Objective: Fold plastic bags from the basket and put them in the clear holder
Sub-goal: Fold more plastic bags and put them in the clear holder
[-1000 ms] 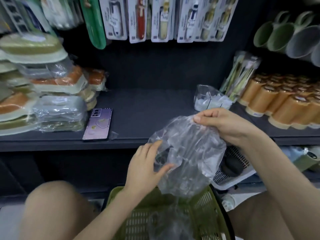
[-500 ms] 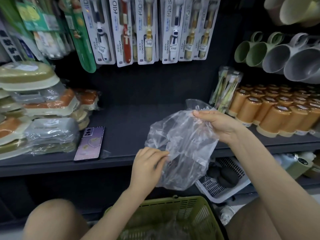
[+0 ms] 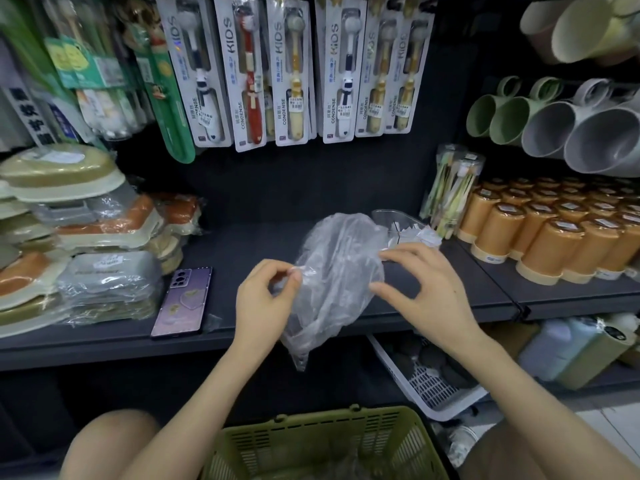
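Slippage looks likely: the crumpled clear plastic bag (image 3: 336, 271) hangs over the dark shelf (image 3: 242, 244), pinched only by the left hand (image 3: 266, 299); the right hand (image 3: 426, 289), grip released, spreads its fingers beside it.

Green basket (image 3: 322, 441): cut off by the bottom edge, contents blurred. Clear holder (image 3: 398, 221): near side hidden behind the plastic bag (image 3: 339, 271). White basket (image 3: 426, 388): partly covered by an arm (image 3: 519, 386). Price stickers (image 3: 346, 111) on the toothbrush packs: too small to read.
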Motion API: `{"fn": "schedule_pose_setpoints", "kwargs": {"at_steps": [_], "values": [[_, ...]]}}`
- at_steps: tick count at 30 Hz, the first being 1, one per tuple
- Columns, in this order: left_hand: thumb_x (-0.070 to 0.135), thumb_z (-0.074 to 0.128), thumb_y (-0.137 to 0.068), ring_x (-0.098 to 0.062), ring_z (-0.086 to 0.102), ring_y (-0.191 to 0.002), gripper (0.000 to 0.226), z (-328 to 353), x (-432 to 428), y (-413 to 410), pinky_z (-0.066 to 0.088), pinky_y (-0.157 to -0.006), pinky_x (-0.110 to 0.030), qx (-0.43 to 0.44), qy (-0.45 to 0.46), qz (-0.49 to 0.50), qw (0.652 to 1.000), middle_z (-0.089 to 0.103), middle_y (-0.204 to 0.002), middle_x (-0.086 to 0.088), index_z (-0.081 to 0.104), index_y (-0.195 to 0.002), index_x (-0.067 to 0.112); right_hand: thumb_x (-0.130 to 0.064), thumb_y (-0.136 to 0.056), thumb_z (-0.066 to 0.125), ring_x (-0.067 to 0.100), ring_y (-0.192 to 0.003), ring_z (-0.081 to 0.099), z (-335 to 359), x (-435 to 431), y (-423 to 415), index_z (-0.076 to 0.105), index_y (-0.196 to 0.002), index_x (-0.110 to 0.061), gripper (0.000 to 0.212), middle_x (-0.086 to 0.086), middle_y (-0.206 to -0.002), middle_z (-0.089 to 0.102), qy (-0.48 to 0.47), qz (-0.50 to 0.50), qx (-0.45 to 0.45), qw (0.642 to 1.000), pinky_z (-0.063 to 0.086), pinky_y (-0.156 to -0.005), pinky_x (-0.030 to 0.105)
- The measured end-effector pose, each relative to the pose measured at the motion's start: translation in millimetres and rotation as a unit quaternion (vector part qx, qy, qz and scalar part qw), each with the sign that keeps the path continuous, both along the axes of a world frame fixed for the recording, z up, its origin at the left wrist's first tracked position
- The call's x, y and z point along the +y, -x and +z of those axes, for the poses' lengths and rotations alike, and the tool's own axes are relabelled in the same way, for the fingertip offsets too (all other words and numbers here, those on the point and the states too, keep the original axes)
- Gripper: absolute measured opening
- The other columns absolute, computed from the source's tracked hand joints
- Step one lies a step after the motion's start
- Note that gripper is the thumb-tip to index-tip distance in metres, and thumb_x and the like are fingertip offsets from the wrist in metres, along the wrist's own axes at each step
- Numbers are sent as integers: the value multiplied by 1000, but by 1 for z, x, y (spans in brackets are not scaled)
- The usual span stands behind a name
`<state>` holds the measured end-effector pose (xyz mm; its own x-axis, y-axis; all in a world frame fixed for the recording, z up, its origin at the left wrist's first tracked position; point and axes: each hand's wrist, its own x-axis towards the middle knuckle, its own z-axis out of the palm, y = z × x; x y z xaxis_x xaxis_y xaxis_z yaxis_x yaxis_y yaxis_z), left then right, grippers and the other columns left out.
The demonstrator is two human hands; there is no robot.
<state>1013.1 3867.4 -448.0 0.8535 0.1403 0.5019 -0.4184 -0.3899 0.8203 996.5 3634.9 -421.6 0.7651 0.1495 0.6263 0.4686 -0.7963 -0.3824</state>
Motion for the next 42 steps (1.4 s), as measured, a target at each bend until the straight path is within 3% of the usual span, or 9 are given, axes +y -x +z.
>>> {"fn": "schedule_pose_setpoints", "kwargs": {"at_steps": [5, 13, 18, 23, 25, 28, 30, 34, 42], "values": [[8, 64, -90, -1, 63, -84, 18, 7, 8, 2, 47, -80, -13, 31, 51, -36, 998, 68, -83, 17, 63, -80, 23, -32, -87, 69, 12, -95, 59, 3, 18, -11, 68, -111, -17, 29, -8, -97, 67, -84, -10, 18, 996, 44, -88, 27], [13, 54, -97, 0, 53, -70, 13, 10, 19, 9, 44, -68, -14, 13, 65, -32, 997, 57, -75, 18, 54, -87, 21, -35, -89, 65, 2, -70, 53, 8, 41, -33, 47, -137, -36, 51, -9, -77, 61, -62, -18, 165, 984, 40, -66, 15], [28, 46, -93, -8, 44, -66, 6, 4, 26, 9, 39, -64, -22, -4, 63, -38, 997, 49, -72, 12, 48, -90, 24, -25, -87, 67, 4, -76, 61, 0, 52, -44, 64, -107, -25, 20, -6, -77, 69, -157, 15, 230, 960, 50, -80, 27], [10, 44, -101, -6, 43, -64, 18, 3, 33, 10, 38, -62, -17, -14, 59, -12, 998, 47, -73, 2, 44, -91, 25, -14, -88, 66, 7, -69, 67, -5, 54, -47, 65, -81, -19, 8, -4, -70, 71, -208, 14, 230, 951, 50, -72, 24], [6, 43, -100, -7, 43, -64, 21, 2, 36, 9, 38, -62, -17, -11, 64, -8, 998, 46, -73, 0, 44, -90, 25, -20, -87, 68, 6, -71, 66, -5, 54, -46, 65, -91, -21, 5, -6, -72, 70, -211, 20, 226, 951, 48, -72, 22], [8, 43, -101, -2, 39, -60, 20, 2, 39, 11, 36, -60, -15, -14, 56, -16, 998, 44, -70, 11, 44, -90, 25, -31, -87, 68, 2, -78, 63, -3, 57, -45, 54, -124, -36, 40, -10, -78, 70, -160, 32, 242, 956, 47, -81, 20], [7, 43, -101, -2, 39, -60, 19, 2, 38, 14, 36, -61, -14, -13, 54, -33, 998, 45, -70, 14, 44, -90, 23, -31, -90, 64, 4, -79, 65, -2, 61, -46, 49, -131, -40, 45, -10, -80, 71, -134, 56, 262, 954, 48, -83, 22], [3, 41, -100, -1, 41, -61, 21, 4, 40, 18, 38, -62, -14, -10, 53, -46, 998, 47, -68, 18, 44, -90, 21, -17, -92, 62, 4, -75, 68, -5, 67, -49, 69, -99, -21, 11, -7, -83, 73, -182, 98, 278, 938, 54, -72, 26], [5, 42, -100, -1, 41, -56, 20, 4, 58, 17, 37, -57, -13, -23, 45, 53, 997, 42, -68, 4, 43, -91, 23, -12, -88, 66, 11, -78, 69, -6, 58, -42, 72, -82, -17, 10, -4, -79, 73, -182, 86, 264, 943, 55, -80, 26]]}}
